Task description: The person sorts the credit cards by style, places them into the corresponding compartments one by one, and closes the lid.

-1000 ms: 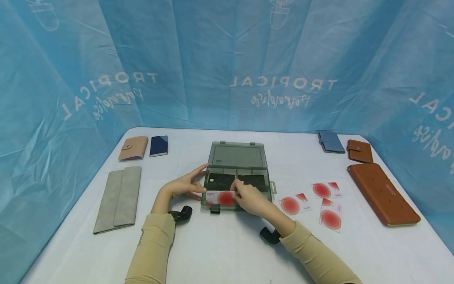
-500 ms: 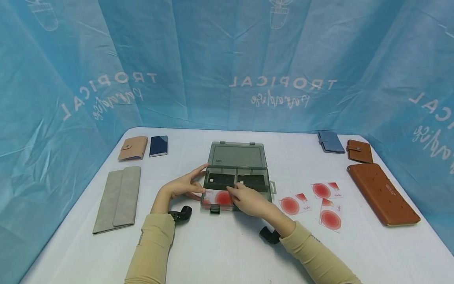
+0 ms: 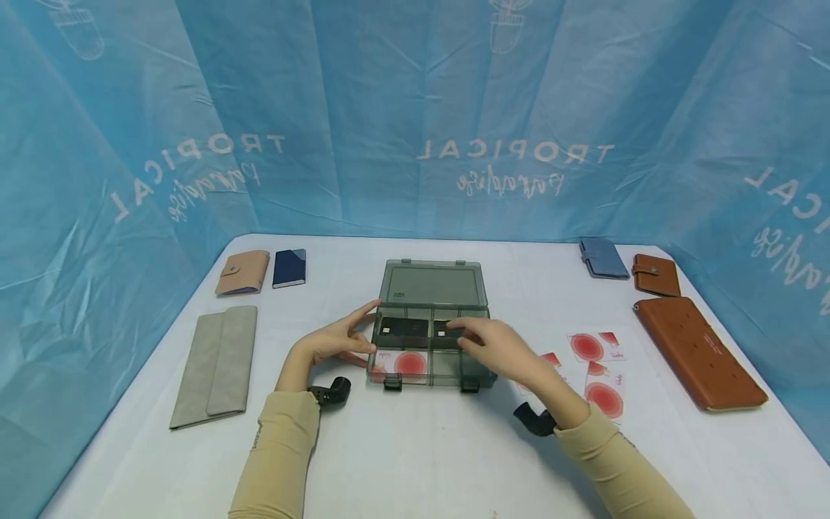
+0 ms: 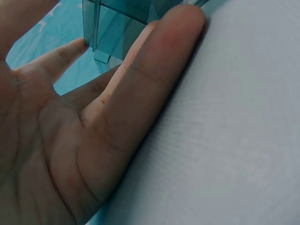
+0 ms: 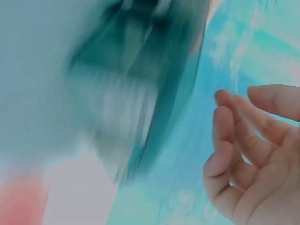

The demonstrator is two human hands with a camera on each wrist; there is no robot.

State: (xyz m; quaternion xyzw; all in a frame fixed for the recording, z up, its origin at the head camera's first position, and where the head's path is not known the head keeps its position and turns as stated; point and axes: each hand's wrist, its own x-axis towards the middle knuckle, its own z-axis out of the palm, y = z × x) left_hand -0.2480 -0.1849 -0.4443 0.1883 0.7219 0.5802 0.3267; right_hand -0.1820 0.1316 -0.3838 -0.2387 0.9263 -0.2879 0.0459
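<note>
A grey-green see-through plastic box (image 3: 433, 283) lies mid-table with its lid laid back. A card with a red circle (image 3: 411, 362) lies in the front left compartment. One black card (image 3: 405, 331) sits in the back left compartment, another black card (image 3: 442, 333) in the back right one, partly behind my fingers. My left hand (image 3: 333, 339) rests against the box's left side with fingers spread; the left wrist view shows these fingers (image 4: 140, 93) straight. My right hand (image 3: 499, 352) is over the box's right side, fingers loosely bent and holding nothing in the right wrist view.
Right of the box lie three red-circle cards, one upper card (image 3: 595, 347) and one lower card (image 3: 604, 396) among them. A brown long wallet (image 3: 700, 353), a small brown wallet (image 3: 656, 275) and a blue wallet (image 3: 604, 258) line the right; grey (image 3: 214, 367), tan and navy cases the left.
My right hand has let go of the red-circle card, which now lies in the front left compartment, and has moved right and slightly up. The left hand stays at the box's side.
</note>
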